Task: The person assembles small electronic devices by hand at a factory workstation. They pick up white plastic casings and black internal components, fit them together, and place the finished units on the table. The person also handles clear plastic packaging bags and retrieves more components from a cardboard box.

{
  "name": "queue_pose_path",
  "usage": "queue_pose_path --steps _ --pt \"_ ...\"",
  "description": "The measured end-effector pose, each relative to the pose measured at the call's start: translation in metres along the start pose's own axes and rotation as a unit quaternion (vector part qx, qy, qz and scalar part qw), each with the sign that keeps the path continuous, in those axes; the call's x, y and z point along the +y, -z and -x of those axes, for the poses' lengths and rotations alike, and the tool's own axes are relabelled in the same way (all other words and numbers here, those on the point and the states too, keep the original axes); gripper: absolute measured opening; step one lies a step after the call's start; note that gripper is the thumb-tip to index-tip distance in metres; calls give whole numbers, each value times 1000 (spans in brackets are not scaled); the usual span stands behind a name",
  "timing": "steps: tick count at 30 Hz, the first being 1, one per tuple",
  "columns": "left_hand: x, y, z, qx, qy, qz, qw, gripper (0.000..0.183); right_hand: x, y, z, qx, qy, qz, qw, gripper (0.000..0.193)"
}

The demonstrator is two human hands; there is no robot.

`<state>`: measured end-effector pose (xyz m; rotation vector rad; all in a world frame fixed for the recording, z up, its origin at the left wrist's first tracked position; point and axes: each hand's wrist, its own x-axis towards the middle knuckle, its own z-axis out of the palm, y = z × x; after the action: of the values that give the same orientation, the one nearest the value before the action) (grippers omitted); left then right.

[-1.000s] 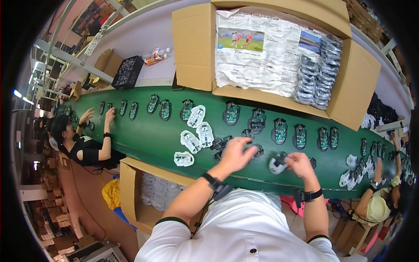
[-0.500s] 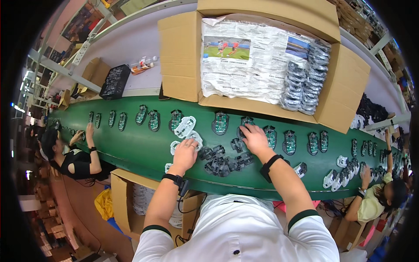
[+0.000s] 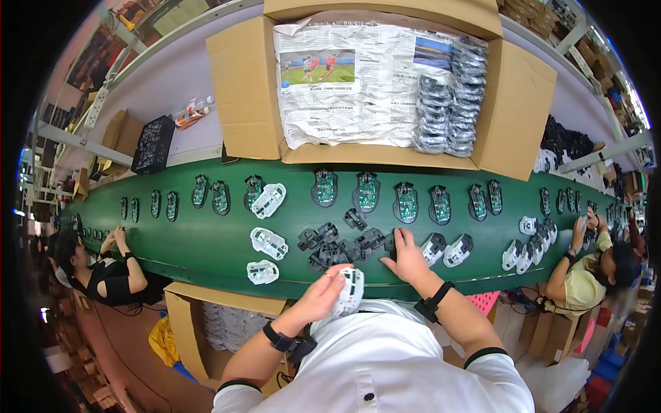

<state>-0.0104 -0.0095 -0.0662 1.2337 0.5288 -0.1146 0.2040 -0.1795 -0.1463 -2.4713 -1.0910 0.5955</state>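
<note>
Left hand (image 3: 322, 297) grips a white mouse shell (image 3: 350, 292), held just above the near edge of the green conveyor belt (image 3: 206, 241). Right hand (image 3: 406, 258) lies palm-down on the belt, fingers spread on a pile of black plastic parts (image 3: 344, 246) (can't tell if it pinches one). More white shells (image 3: 267, 242) sit to the left; circuit-board bases (image 3: 366, 191) line the far side, w/ a cardboard box (image 3: 248, 89) behind.

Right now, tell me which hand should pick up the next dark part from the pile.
Right. The right hand already rests on the dark parts pile, while the left hand is full, holding a white shell.
</note>
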Motion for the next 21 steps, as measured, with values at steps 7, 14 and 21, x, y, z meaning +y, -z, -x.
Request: queue_pose_path --steps 7,14,21 --pt "43 -21 -3 -36 -25 -302 952 72 28 -5 7 106 117 44 986 73" --pt "45 -24 -9 61 -151 -286 944 70 -58 79 39 68 196 -360 909 60" --pt "58 -36 -13 57 -161 -223 960 74 -73 73 45 126 268 -300 907 59"
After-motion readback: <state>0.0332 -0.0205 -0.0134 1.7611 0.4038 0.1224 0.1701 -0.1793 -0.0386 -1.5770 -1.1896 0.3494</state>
